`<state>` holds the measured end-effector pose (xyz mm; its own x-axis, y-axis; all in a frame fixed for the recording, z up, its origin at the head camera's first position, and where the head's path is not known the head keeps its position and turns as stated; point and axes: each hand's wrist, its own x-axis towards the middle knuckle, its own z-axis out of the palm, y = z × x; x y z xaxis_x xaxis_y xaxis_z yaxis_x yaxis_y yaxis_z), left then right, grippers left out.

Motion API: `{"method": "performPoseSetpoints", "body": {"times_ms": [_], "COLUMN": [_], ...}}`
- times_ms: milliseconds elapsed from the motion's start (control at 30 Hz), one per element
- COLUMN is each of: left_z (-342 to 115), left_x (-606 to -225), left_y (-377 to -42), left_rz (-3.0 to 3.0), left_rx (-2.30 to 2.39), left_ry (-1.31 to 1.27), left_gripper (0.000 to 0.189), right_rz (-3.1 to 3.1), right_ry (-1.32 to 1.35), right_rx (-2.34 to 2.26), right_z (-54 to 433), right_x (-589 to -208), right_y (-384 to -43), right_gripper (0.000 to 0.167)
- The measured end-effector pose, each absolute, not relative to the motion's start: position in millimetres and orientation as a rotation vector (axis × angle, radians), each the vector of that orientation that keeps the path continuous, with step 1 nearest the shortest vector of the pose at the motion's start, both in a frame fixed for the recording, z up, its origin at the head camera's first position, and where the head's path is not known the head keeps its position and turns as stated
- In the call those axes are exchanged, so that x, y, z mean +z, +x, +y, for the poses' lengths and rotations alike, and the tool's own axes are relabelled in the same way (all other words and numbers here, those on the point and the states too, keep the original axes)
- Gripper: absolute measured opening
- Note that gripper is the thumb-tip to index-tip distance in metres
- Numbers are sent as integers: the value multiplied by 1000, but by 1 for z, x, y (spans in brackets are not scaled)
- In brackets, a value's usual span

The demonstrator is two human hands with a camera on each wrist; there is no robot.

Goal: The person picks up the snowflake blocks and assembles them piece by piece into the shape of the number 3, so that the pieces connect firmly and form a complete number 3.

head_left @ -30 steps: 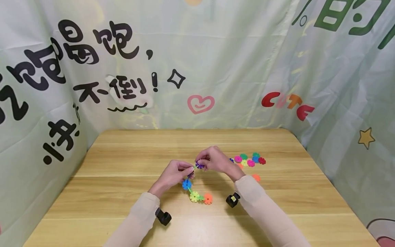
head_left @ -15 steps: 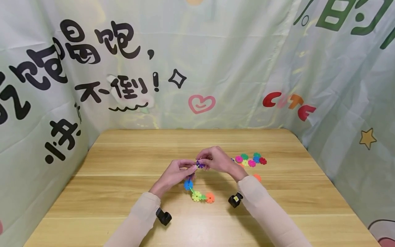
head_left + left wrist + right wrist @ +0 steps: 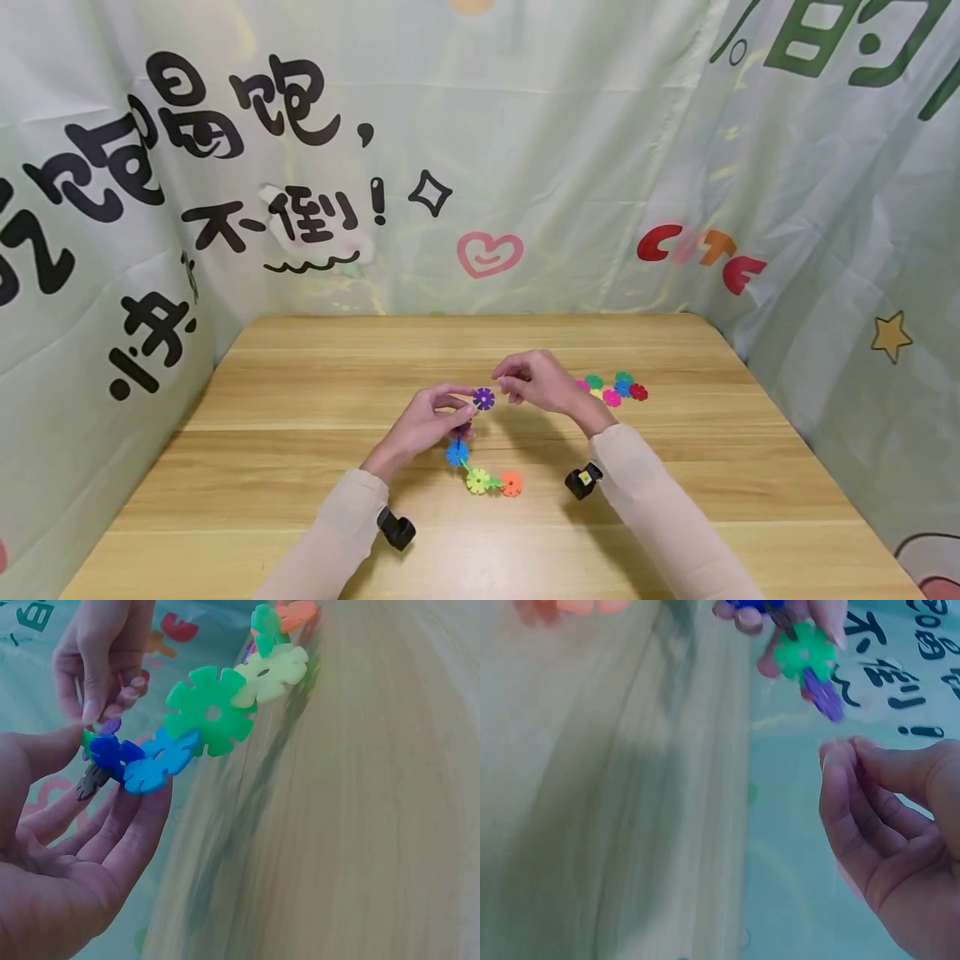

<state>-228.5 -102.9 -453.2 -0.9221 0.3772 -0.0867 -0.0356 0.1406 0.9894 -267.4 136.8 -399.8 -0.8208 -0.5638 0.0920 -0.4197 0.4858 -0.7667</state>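
Observation:
My left hand [image 3: 420,423] pinches a chain of interlocking plastic snowflake discs near its upper end. A purple disc [image 3: 483,399] forms that end, slotted into a green disc [image 3: 804,652] at my left fingertips. From there the chain hangs through a dark blue disc [image 3: 112,755], a light blue disc [image 3: 160,759], a green disc [image 3: 212,712] and a pale yellow disc [image 3: 271,673] to an orange disc [image 3: 512,483]. My right hand [image 3: 542,382] is just right of the purple disc and apart from it. Its fingers are loosely curled, with nothing showing between them.
Several loose discs lie at the back right of the wooden table [image 3: 300,500]: a dark red disc [image 3: 638,392], a blue disc [image 3: 623,388] and a pink disc [image 3: 612,398] among them. A printed cloth [image 3: 570,167] hangs behind the table.
My right hand has let go of the purple disc and moved off to the right. The disc now faces the head camera on the chain's end. My left hand stays nearly still.

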Motion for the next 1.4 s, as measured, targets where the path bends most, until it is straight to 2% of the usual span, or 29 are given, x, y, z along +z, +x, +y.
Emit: {"method": "performPoseSetpoints", "body": {"times_ms": [600,833,1100,1400], "left_z": [-112,-114,-113,-113], "left_x": [-456,-456,-454,-455], "left_y": [-226,-227,-225,-226], "left_rz": [2110,2097,2113,2124], "left_rx": [1831,1843,1834,1827], "left_ry": [414,425,406,400], "left_gripper": [48,48,46,43], "right_rz": [2856,2854,2862,2866], "right_ry": [-690,-625,-568,-563], "right_rx": [-798,-731,-691,-703], "right_z": [194,202,205,204], "right_x": [-418,-429,-439,-441], "right_y": [-290,-295,-298,-296], "right_gripper": [13,10,16,7]}}
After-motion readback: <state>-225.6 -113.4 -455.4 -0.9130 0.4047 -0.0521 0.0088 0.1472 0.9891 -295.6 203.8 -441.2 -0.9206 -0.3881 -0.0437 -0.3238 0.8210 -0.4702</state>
